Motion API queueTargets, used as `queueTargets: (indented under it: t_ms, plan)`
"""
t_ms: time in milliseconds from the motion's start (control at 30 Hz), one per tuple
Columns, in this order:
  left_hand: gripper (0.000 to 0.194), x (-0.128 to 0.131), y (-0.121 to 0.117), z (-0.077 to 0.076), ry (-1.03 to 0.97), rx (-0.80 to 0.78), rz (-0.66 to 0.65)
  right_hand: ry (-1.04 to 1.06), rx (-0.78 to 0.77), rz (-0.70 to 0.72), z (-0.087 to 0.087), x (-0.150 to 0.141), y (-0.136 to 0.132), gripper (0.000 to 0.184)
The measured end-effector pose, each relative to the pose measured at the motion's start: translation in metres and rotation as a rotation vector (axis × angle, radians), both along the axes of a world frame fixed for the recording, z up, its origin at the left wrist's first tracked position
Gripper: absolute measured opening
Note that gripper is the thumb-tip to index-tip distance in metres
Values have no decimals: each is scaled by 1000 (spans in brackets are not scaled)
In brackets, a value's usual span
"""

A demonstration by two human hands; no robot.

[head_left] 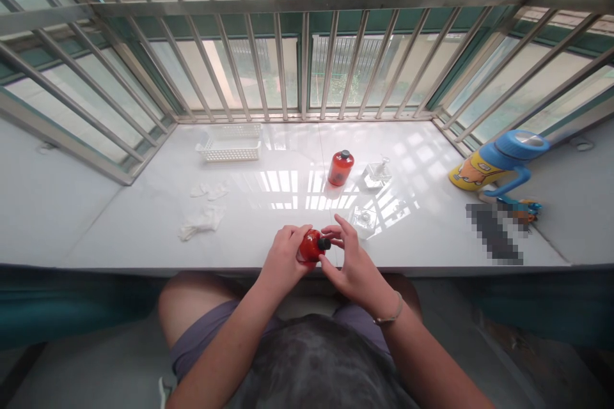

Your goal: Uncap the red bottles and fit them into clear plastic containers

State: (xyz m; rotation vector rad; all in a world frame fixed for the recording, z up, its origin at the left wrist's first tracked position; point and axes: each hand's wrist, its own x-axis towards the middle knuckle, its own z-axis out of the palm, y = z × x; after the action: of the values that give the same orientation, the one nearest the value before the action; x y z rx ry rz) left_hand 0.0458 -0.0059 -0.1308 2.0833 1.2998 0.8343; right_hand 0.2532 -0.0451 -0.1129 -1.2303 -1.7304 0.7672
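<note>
While left hand [286,258] curls round red bottle [311,246] at tabletop's [268,230] near edge, right hand [352,266] half open beside black cap [324,243], fingers spread, nothing gripped. Head view: second red bottle [341,169] farther back, clear pump bottle [377,175] just right of it. White basket [230,143] near window bars, crumpled white gloves [202,222] at left.

Left hand [286,252] curled; right hand [352,265] open, fingers [346,227] spread; forearms [240,332] angled inward.
</note>
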Motion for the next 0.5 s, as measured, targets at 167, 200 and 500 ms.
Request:
queueTargets:
  t_ms: [167,200,500]
  plan:
    - [72,-2,4,2,1,-6,-6,-12,34,-8,-1,2,0,78]
    - [72,-2,4,1,-1,-6,-10,-9,40,-3,-1,3,0,78]
    - [78,-2,-1,-3,10,14,-22,-89,33,1,3,9,4,89]
